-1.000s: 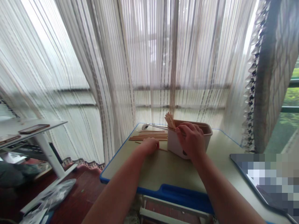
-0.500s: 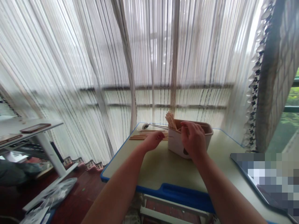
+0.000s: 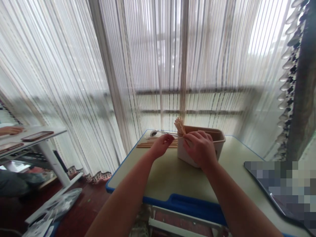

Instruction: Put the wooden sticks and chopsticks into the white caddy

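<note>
My left hand (image 3: 161,146) is closed in a pinch on a thin wooden chopstick (image 3: 179,138), in front of the bin's left side. The fingers of my right hand (image 3: 199,144) are pinched at the chopstick's other end. My right hand covers part of the front of a white bin (image 3: 184,153) with a brown rim. A bundle of wooden chopsticks (image 3: 179,123) stands upright in its left end. More chopsticks (image 3: 145,144) lie flat on the table left of the bin, partly behind my left hand. Behind them rests a metal ladle (image 3: 154,133), its handle running toward the bin.
The pale table (image 3: 170,177) has a blue edge. A dark flat device (image 3: 269,194), partly pixelated, lies at its right. Sheer curtains (image 3: 158,59) hang behind. At the left, another person's hand (image 3: 11,130) rests on a white table with brown-rimmed trays (image 3: 37,136).
My right hand has come left and down from above the bin's opening to the chopstick at my left hand. Another person's hand has appeared on the left table. The view has shifted slightly.
</note>
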The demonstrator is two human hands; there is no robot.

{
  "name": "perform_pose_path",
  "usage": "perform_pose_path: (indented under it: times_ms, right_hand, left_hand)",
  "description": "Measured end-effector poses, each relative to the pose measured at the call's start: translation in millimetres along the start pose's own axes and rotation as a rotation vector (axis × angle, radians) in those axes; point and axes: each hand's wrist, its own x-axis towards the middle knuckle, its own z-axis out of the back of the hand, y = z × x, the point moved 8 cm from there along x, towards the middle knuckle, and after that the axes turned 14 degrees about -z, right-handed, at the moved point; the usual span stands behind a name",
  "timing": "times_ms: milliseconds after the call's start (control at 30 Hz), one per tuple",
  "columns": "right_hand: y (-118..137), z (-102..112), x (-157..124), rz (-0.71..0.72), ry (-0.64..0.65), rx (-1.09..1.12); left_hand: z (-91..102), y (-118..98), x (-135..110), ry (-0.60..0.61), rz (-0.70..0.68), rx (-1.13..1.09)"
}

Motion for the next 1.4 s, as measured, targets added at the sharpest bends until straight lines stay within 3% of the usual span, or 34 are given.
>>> perform_pose_path:
  times_ms: [333,500,833,1033,1400]
  right_hand:
    - [-6,-3,3,-0.004,0.005,0.045]
    - [-7,6,2,-0.025,-0.024,0.138]
    - [-39,63,-12,-0.398,-0.414,0.333]
    - [-42,74,-18,-0.441,-0.529,0.376]
    - [-48,79,-21,-0.510,-0.615,0.435]
  left_hand:
    - [-1.6,-8,4,-0.014,-0.050,-0.045]
    - [-4.1,-15,2,-0.014,-0.038,-0.037]
    - [-7.7,-26,-9,0.025,0.002,0.072]
    - [-6.6,-24,-11,0.019,0.006,0.103]
    - [-2.1,-22,-11,0.019,0.020,0.140]
